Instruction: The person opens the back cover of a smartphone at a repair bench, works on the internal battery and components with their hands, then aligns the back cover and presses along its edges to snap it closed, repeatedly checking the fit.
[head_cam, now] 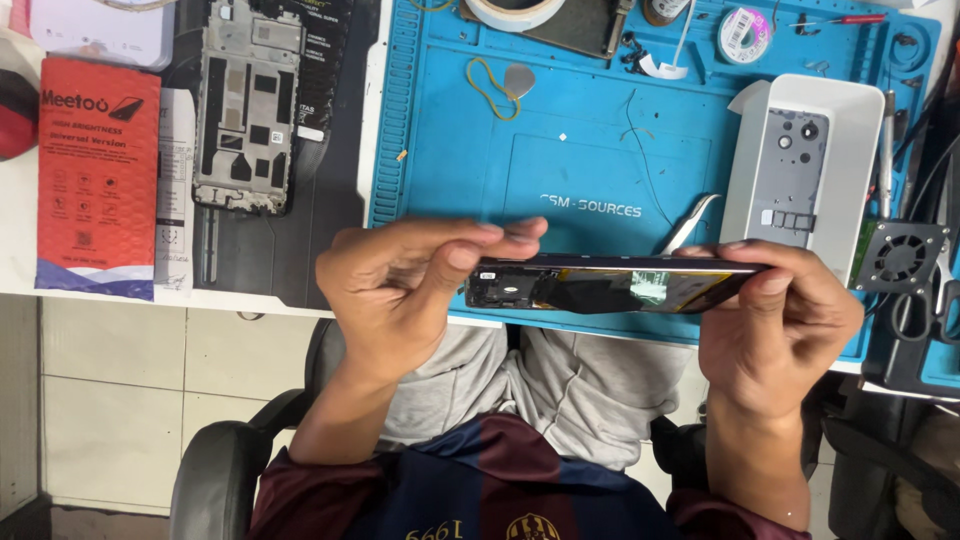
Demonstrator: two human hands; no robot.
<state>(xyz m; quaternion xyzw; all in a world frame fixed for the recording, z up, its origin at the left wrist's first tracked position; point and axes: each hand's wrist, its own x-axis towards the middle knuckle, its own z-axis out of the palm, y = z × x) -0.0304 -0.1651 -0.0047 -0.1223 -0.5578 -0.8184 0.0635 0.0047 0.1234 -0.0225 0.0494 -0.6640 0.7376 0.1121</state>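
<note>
Nearest the camera sits the person's dark red and navy shirt [470, 490] above grey trousers [560, 385], with a black chair arm [215, 465] at the lower left. Above the lap, both hands hold an opened dark phone [610, 285] edge-on, level, just over the near edge of the blue mat [560, 150] on the worktop. The left hand [400, 290] pinches the phone's left end, its grip narrow, fingertips bunched at the top edge. The right hand [780, 320] wraps the right end, its grip closed on the phone, thumb along the top. Behind the phone, metal tweezers [690, 225] lie on the mat. Beside them rests a white tray [850, 130] holding a grey phone back [790, 175]. Farther left lie a bare phone frame [245, 105] and a red box [98, 175]. A small black fan [900, 257] sits at the right.
</note>
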